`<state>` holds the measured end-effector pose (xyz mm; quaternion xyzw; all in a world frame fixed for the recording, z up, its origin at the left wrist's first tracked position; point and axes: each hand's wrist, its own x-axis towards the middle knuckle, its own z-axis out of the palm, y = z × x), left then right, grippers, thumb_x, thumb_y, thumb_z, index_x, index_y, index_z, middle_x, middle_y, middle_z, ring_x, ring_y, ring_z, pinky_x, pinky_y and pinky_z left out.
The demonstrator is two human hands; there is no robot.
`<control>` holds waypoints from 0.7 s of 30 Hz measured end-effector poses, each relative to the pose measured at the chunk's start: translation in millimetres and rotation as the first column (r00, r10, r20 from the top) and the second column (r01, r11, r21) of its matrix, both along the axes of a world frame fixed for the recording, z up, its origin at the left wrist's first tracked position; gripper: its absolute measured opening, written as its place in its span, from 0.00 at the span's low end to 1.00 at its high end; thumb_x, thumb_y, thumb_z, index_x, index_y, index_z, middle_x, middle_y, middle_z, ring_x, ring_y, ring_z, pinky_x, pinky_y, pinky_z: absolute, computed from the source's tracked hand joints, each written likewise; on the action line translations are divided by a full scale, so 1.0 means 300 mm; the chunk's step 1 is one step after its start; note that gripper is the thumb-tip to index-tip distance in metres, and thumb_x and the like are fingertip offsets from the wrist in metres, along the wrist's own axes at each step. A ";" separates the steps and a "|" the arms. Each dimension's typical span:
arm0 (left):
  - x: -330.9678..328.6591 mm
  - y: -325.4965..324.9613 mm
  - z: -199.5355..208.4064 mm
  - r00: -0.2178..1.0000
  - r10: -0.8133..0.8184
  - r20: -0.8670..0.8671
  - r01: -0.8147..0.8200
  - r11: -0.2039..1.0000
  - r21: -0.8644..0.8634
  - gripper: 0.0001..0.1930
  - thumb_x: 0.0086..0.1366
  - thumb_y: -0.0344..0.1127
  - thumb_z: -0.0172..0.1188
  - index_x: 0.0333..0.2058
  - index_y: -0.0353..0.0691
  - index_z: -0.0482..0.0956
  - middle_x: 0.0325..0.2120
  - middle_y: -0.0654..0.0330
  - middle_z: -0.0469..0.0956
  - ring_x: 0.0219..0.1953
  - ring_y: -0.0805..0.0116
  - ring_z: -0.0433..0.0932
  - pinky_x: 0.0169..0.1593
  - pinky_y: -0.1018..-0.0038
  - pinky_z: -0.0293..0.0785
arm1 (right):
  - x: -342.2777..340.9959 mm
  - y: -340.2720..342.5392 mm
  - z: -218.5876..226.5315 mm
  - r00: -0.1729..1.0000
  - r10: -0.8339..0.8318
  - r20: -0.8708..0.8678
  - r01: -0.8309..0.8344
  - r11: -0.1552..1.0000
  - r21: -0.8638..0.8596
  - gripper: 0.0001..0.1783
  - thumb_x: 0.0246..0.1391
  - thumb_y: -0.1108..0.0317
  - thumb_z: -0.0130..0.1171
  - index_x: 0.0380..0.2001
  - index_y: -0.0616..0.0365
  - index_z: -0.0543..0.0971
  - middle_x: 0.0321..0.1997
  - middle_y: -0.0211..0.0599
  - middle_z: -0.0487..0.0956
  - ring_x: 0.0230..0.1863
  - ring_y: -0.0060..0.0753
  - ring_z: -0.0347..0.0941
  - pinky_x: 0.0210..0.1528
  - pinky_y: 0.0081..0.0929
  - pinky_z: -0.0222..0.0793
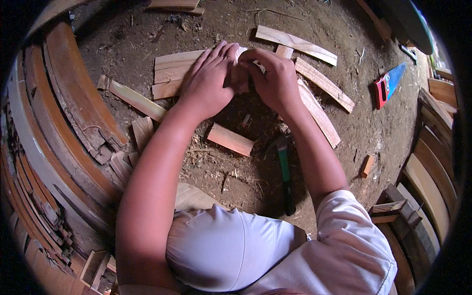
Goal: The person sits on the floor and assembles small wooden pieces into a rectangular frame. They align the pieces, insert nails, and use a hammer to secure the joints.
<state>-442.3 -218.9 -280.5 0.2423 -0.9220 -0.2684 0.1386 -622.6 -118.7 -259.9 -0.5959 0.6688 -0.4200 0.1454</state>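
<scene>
- Fingers (215,53) of the one left hand (208,84): stretched out flat, pressing on pale planks (169,73).
- Fingers of the one right hand (271,78): curled in narrow at one upright crosspiece (239,81); I cannot tell whether anything is pinched between them.
- Planks: at least two, side by side on the dirt floor (344,125), running left from under the left hand; the crosspiece is at their right end, between the hands.
- Right of the hands: three long strips (322,83), with one short piece (284,51) touching the uppermost.
- Below the hands: one short board (230,139) and, near the right forearm, one hammer (283,162) with a green and black handle.
- Left: one narrow strip (136,100).
- Farther right: one handsaw (389,86), blue blade, red handle; one small orange-brown block (367,166).
- Both sides: stacked boards (78,83), too many to count.
</scene>
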 end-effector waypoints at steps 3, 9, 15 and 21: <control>-0.008 0.000 0.023 0.999 0.042 0.002 -0.041 0.978 0.205 0.51 0.66 0.43 0.72 0.81 0.40 0.53 0.76 0.46 0.68 0.78 0.43 0.64 0.82 0.51 0.56 | -0.012 0.009 -0.003 1.000 -0.016 -0.018 0.016 1.000 0.023 0.09 0.60 0.71 0.70 0.43 0.59 0.87 0.37 0.52 0.88 0.39 0.59 0.87 0.42 0.47 0.83; 0.003 0.003 0.018 0.998 0.052 0.021 -0.055 0.982 0.181 0.55 0.62 0.39 0.73 0.83 0.42 0.51 0.77 0.45 0.66 0.79 0.43 0.63 0.83 0.54 0.55 | -0.004 0.011 0.017 0.998 -0.035 -0.054 0.040 0.995 0.091 0.09 0.62 0.74 0.69 0.45 0.57 0.88 0.42 0.46 0.90 0.43 0.53 0.89 0.44 0.40 0.83; 0.004 0.009 0.016 0.997 0.045 -0.061 -0.040 0.995 0.087 0.48 0.61 0.34 0.72 0.78 0.37 0.61 0.75 0.44 0.68 0.78 0.42 0.64 0.83 0.56 0.57 | -0.011 0.006 0.000 0.994 -0.008 -0.107 0.008 1.000 0.002 0.09 0.61 0.75 0.69 0.45 0.57 0.88 0.42 0.44 0.90 0.43 0.51 0.89 0.45 0.39 0.84; -0.014 0.030 0.078 0.942 0.183 -0.281 -0.132 0.973 0.192 0.41 0.60 0.23 0.63 0.75 0.34 0.67 0.65 0.41 0.79 0.68 0.41 0.78 0.72 0.52 0.74 | -0.009 -0.002 0.001 0.999 0.026 -0.032 -0.026 1.000 0.000 0.10 0.58 0.72 0.70 0.43 0.58 0.87 0.42 0.48 0.89 0.45 0.57 0.87 0.46 0.46 0.84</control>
